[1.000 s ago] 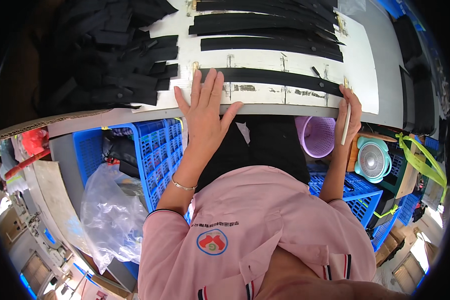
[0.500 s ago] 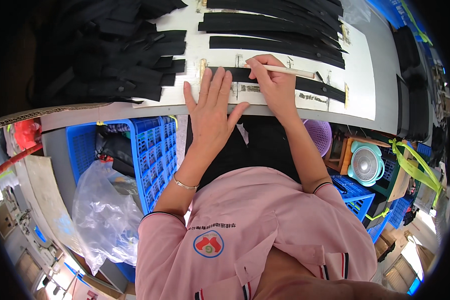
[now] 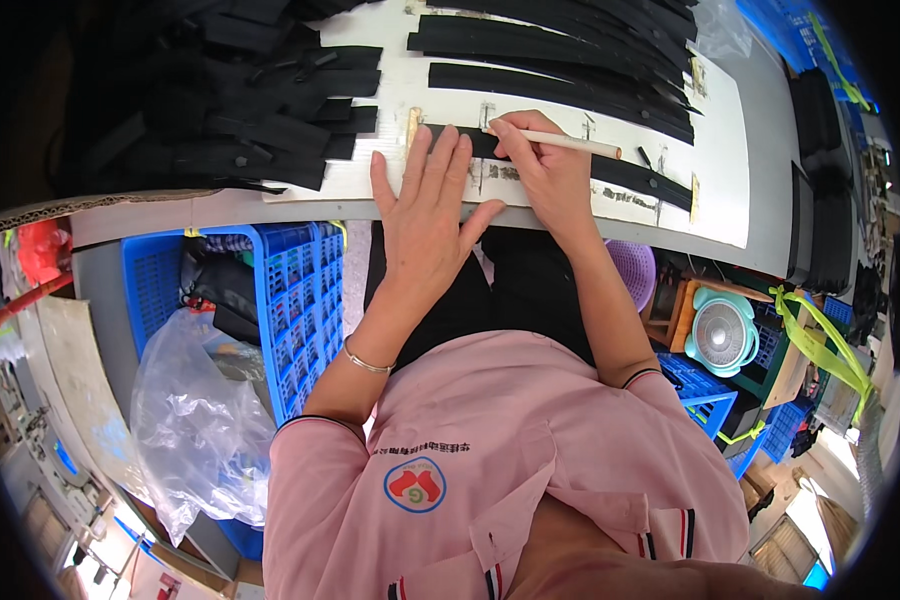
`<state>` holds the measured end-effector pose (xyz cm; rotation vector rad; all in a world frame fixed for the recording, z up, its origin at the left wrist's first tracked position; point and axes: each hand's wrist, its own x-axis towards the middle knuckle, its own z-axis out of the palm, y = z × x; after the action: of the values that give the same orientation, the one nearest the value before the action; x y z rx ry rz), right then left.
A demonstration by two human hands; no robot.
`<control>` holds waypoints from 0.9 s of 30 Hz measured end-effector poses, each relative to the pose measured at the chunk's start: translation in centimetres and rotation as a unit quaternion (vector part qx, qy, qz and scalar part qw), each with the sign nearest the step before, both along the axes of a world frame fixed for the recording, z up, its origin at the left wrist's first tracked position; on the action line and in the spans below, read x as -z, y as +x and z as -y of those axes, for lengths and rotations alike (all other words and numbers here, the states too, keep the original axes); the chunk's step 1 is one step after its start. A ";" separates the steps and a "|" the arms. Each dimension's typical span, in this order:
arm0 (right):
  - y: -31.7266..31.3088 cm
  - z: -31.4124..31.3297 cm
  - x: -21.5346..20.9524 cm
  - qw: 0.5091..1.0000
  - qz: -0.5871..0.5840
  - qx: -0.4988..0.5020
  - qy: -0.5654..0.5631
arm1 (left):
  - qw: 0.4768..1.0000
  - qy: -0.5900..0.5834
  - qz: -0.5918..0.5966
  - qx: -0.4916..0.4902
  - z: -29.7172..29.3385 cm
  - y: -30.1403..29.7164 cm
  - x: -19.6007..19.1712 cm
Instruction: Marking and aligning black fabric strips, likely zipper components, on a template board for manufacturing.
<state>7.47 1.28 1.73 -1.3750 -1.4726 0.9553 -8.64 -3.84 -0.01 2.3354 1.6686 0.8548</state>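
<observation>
A black fabric strip [image 3: 630, 178] lies crosswise on a white marked board [image 3: 720, 150] near the table's front edge. My left hand [image 3: 420, 220] rests flat over the strip's left part, fingers stretched and slightly apart. Just right of it, my right hand [image 3: 552, 185] pinches a white pencil-like marker [image 3: 582, 145]. The marker's tip points left, at the strip's upper edge by a dark line on the board; whether it touches is too small to tell. A tan tab [image 3: 414, 125] stands at the strip's left end, another [image 3: 695, 190] at its right.
Several more black strips [image 3: 560, 85] lie farther back on the board. A heap of black strips [image 3: 240, 120] covers the table's left side. Below the edge are a blue crate [image 3: 270, 320], a clear plastic bag [image 3: 195, 400], a purple basket [image 3: 630, 272] and a small turquoise fan [image 3: 722, 332].
The marker has tilted slightly in my right hand, while its tip stays at about the same mark. My left hand keeps its place on the strip. The whole view has shifted a little.
</observation>
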 end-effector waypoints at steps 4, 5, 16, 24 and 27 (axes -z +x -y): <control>0.1 0.1 0.2 0.999 -0.026 0.021 0.030 | 1.000 -0.019 0.003 -0.005 0.1 0.0 -0.1; 0.4 0.1 0.1 1.000 -0.024 0.008 0.007 | 1.000 -0.019 -0.001 -0.002 0.1 0.0 -0.1; 0.8 0.2 0.5 0.998 0.027 -0.042 0.035 | 1.000 -0.006 -0.001 -0.006 0.0 0.1 0.3; 5.8 2.0 -1.1 0.997 -0.020 0.071 0.029 | 1.000 -0.008 -0.014 -0.006 -0.1 0.1 0.5; 8.1 1.9 -1.0 0.983 0.035 0.166 0.072 | 1.000 -0.001 -0.023 -0.003 -0.1 0.1 0.5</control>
<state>15.53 -0.64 2.71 -1.4992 -1.2843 0.5829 -8.55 -3.74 -0.48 2.3663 1.6942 0.8057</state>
